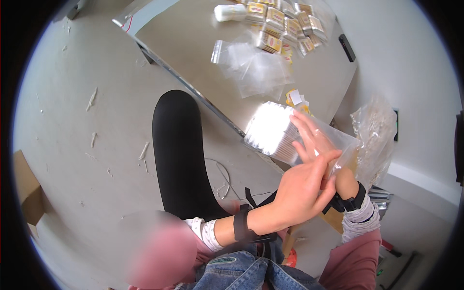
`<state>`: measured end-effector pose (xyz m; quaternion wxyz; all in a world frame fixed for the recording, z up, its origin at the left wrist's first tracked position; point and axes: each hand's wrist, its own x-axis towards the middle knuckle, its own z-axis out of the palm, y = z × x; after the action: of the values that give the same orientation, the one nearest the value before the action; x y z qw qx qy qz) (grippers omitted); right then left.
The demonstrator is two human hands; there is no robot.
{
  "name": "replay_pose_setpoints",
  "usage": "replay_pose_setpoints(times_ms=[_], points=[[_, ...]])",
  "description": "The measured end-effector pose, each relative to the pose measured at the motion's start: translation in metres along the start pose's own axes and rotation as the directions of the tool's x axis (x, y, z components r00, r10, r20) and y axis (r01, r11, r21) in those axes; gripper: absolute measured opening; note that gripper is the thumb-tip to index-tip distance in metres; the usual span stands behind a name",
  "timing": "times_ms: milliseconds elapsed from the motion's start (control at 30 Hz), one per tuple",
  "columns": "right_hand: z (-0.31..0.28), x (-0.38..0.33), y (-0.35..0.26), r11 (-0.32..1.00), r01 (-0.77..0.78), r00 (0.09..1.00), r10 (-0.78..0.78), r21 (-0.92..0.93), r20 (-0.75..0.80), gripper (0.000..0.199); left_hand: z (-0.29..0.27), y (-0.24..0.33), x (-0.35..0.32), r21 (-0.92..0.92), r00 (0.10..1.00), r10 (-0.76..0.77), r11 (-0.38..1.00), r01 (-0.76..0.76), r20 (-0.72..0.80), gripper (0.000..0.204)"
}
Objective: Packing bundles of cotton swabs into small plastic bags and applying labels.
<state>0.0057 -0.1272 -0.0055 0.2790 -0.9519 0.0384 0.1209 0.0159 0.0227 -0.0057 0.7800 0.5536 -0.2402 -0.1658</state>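
A clear plastic bag [344, 138] lies across both my hands, just over the table's near edge. Inside it is a flat bundle of cotton swabs [273, 130], with bright white tips and thin pale sticks. My right hand [314, 140] reaches into the bag, its fingers laid along the stick side of the bundle and the thumb bent below. Closed in a pinch, my left hand [304, 191] holds the bag's mouth beside the right wrist. Part of the right palm is hidden behind the left fingers.
Packed bundles of swabs [274, 18] are heaped on the table [188, 43] at the back, beside flat clear bags [256, 67]. Small yellow-and-white cards [296, 98] lie nearer. A large clear sack [374, 135] stands right. A black rounded form [179, 145], perhaps my leg, is left.
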Motion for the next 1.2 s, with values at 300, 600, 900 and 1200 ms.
replay_pose_setpoints(times_ms=[300,600,900,1200], points=[[-0.014,0.029,-0.014,0.705,0.398,0.912,-0.233,-0.588,0.338,0.049,-0.011,-0.004,0.004,-0.112,0.998,-0.016,0.994,0.01,-0.054,0.049],[-0.009,0.059,-0.017,0.653,0.466,0.858,-0.17,-0.596,0.485,0.05,-0.017,-0.006,0.006,-0.111,1.0,-0.016,0.994,0.017,0.007,0.048],[-0.017,0.062,-0.028,0.731,0.478,0.844,-0.229,-0.487,0.485,0.047,-0.02,-0.008,0.007,-0.135,0.996,-0.043,0.989,0.052,0.074,0.047],[-0.01,0.046,-0.017,0.785,0.372,0.915,-0.219,-0.496,0.338,0.041,-0.015,-0.012,0.004,-0.163,0.992,-0.015,0.986,0.036,0.127,0.051]])
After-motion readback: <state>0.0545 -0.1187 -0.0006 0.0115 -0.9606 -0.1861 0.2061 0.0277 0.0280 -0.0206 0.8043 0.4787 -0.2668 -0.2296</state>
